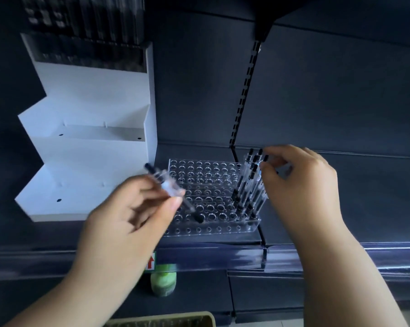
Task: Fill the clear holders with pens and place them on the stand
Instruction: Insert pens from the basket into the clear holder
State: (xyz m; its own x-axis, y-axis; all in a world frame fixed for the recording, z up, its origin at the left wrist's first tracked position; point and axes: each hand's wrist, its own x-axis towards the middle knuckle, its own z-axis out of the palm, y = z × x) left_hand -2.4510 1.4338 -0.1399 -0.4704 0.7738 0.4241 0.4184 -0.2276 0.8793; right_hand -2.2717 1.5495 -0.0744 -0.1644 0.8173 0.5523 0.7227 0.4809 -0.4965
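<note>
Dark shelf: left hand pinches a pen over the clear holder.

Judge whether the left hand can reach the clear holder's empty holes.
Probably yes: the left hand holds a pen right over the clear holder's empty holes; the standing pens crowd only its right end.

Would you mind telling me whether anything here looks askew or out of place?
The pens at the right end of the clear holder lean rather than stand upright. A green bottle sits on the shelf below, unrelated to pens.
</note>
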